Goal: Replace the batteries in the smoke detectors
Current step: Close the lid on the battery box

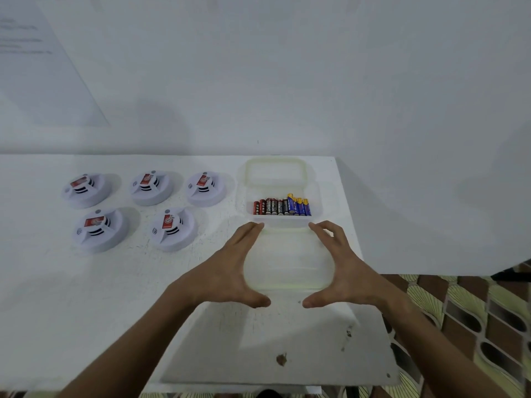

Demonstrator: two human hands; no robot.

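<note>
Both hands flank clear lid [287, 262] just below battery box [283, 222]: left hand [230, 271], right hand [344, 268], fingers straight, touching lid edges. Five smoke detectors [169, 229] left of box.

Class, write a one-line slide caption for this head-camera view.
Both hands, left and right, frame a clear lid before a battery box beside five smoke detectors.

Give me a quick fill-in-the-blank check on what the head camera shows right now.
1. The white table holds ____ smoke detectors.
2. The batteries lie in a clear ____.
3. The left hand and right hand flank the ____ container, nearest the person.

Missing words: five; container; empty
</note>
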